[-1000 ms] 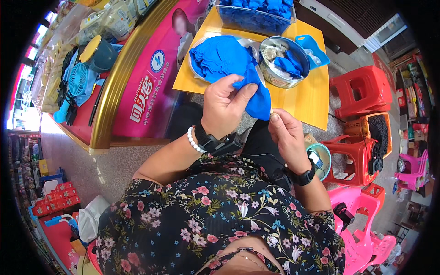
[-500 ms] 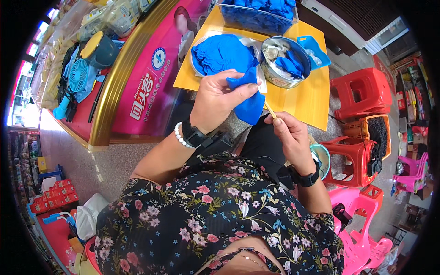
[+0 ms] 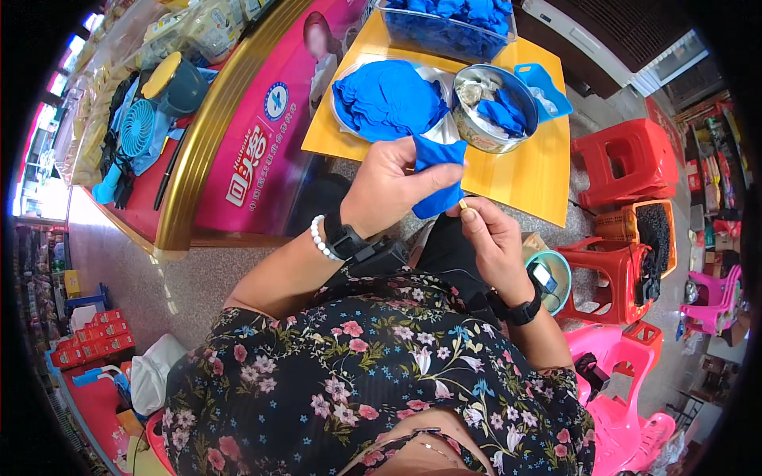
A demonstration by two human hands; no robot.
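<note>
Between the thumb and fingers of my left hand (image 3: 382,186) is a small piece of thin blue cloth (image 3: 438,186), hanging down over my lap. My right hand (image 3: 494,242) is closed on a thin yellowish stick (image 3: 463,205), at the cloth's lower right edge; only a short bit of it shows. Just beyond my hands, a pile of similar blue cloth pieces (image 3: 389,95) lies in a white tray (image 3: 443,78). Right of it stands a round tin (image 3: 490,143) with blue and whitish bits inside.
The yellow table (image 3: 528,178) also bears a clear plastic box (image 3: 444,38) of blue pieces and a small blue scoop-like container (image 3: 548,91). A pink counter with a gold edge (image 3: 218,111) rises at left. Red stools (image 3: 627,163) and a green basin (image 3: 556,274) are at right.
The cloth in my left hand has shifted slightly right and spread flatter. The stick, which showed a longer length slanting up to the cloth, now shows only a short end by my right fingertips.
</note>
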